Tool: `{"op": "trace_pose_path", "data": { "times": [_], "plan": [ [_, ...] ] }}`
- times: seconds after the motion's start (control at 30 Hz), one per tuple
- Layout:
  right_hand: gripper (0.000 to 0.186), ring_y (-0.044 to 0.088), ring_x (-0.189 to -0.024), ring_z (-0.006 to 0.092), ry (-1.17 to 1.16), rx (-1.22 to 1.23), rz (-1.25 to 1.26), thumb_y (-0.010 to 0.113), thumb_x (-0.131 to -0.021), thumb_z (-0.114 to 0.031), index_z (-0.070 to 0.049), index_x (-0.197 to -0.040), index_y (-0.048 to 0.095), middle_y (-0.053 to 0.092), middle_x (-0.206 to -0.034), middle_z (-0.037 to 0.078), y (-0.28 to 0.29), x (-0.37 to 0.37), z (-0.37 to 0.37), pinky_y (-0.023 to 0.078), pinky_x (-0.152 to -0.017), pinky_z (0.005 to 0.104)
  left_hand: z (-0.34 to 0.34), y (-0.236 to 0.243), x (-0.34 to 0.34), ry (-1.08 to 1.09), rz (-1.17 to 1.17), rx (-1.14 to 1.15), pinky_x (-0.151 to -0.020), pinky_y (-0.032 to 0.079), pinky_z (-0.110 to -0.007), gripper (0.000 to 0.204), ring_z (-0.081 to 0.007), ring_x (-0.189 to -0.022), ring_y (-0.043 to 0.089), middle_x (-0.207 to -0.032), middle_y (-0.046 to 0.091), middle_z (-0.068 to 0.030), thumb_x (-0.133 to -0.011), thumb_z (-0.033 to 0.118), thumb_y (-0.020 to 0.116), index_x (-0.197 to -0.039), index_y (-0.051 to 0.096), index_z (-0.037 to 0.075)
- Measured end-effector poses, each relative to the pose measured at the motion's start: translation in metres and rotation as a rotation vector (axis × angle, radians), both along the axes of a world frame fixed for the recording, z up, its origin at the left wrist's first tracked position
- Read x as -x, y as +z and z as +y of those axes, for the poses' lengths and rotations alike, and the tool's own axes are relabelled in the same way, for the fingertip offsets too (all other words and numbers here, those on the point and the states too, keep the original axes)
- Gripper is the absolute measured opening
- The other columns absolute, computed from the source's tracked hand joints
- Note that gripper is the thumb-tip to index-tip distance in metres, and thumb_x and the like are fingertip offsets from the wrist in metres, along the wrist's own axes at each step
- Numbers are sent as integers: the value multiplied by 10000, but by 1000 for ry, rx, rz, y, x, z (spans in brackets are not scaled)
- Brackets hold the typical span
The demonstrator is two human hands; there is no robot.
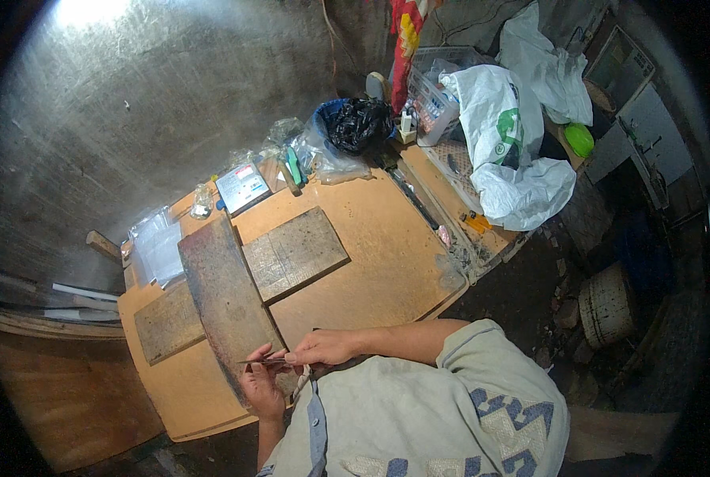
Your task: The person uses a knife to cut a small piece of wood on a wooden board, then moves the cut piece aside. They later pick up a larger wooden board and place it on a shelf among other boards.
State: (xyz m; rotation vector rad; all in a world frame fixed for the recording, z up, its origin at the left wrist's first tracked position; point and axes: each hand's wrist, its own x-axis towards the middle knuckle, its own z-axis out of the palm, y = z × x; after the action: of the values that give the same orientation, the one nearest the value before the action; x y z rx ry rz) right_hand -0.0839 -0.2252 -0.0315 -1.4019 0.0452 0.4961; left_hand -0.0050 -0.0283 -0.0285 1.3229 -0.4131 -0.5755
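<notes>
Head view: thin dark metal strip (261,362) pinched between both hands at the near table edge, held level over the near end of the long worn board (226,296), likely as a rest. Left hand (261,388) fingers curl under it, right hand (323,347) grips the other end. Crossing plank (291,253) sits beyond; white bags (514,151) far right, well apart.

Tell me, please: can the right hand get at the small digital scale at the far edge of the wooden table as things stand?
Probably yes. The right hand pinches a thin metal tool, but only flat wooden boards lie between it and the small digital scale, nothing tall.
</notes>
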Motion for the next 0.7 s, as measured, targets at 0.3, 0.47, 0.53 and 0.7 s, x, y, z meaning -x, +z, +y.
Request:
{"op": "trace_pose_path", "data": {
  "times": [0.3, 0.47, 0.53, 0.7],
  "plan": [
    [546, 519, -655, 118, -42, -78, 85, 470, -1048, -514, -19, -974, 690, 576, -713, 27, -13, -2, -1, 423, -596, 303, 0, 1, 0, 51, 76, -31, -724, 574, -338, 415, -232, -861, 724, -1001, 736, -166, -1065, 356, 510, -1189, 587, -32],
    [453, 570, -820, 139, 71, 146, -113, 573, -1016, -435, -7, -1137, 661, 635, -914, 61, -27, 8, -19, 478, -727, 327, 4, -12, -11, 217, 126, -70, -673, 553, -321, 383, -184, -760, 693, -885, 723, -113, -1063, 359, 519, -1022, 620, -8],
    [449, 573, -822, 146, 100, 235, -155, 607, -1000, -418, -9, -1183, 646, 640, -936, 63, -30, 17, -27, 481, -731, 333, 15, -27, -21, 328, 155, -105, -652, 536, -312, 390, -160, -714, 669, -835, 710, -90, -1063, 361, 523, -945, 629, 5],
    [412, 585, -841, 136, -155, 71, -28, 642, -979, -371, -27, -1206, 635, 647, -945, 47, -29, 29, -35, 482, -754, 314, 14, -31, -27, 305, 34, -172, -742, 511, -338, 419, -157, -791, 655, -866, 710, -77, -1084, 350, 472, -977, 667, -5]
  ]
}}
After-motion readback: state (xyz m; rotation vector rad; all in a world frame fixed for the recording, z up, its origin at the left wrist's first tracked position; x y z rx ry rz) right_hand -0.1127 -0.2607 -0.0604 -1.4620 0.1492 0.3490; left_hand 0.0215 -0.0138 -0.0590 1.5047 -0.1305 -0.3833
